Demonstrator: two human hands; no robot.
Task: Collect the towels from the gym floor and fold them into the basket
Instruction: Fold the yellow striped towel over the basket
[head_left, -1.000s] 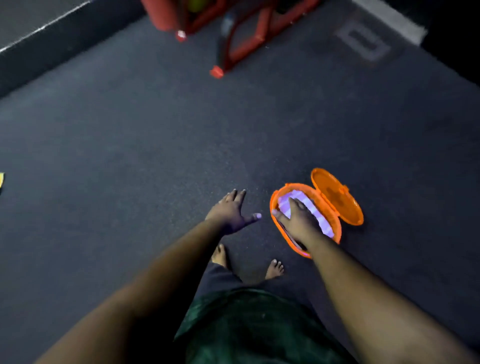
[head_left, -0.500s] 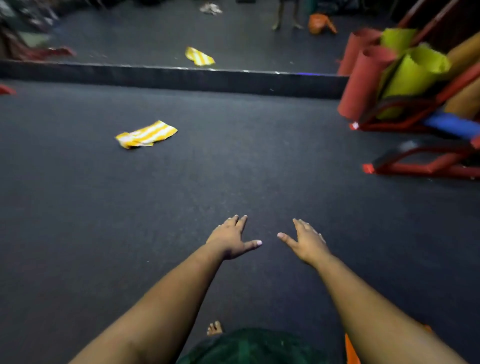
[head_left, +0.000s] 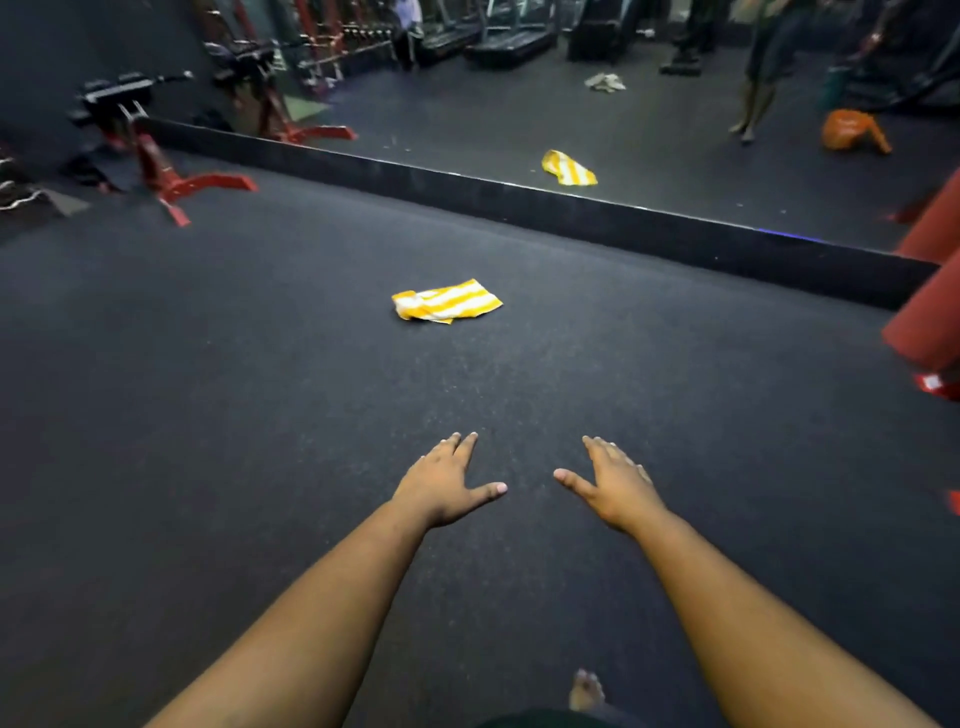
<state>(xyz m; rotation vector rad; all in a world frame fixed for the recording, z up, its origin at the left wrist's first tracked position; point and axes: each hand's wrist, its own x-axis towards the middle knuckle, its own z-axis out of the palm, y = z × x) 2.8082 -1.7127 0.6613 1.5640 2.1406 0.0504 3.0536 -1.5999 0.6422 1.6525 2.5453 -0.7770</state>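
A yellow-and-white striped towel (head_left: 445, 302) lies crumpled on the dark gym floor, ahead of me near the middle of the view. My left hand (head_left: 444, 480) and my right hand (head_left: 613, 480) reach forward side by side over the floor, well short of the towel, fingers straight and holding nothing. The orange basket is outside the direct view; only its reflection (head_left: 852, 131) shows in the wall mirror.
A floor-level mirror with a black base strip (head_left: 571, 213) runs across the back, reflecting the striped towel (head_left: 569, 169), a grey towel (head_left: 605, 82) and a person's legs (head_left: 753, 98). Red weight racks (head_left: 171, 176) stand at the left. Rolled red mats (head_left: 927, 312) are at the right.
My right hand has left the orange basket with the folded towel and both hands stretch forward empty. The view has risen and swung, bringing the striped towel to the centre.
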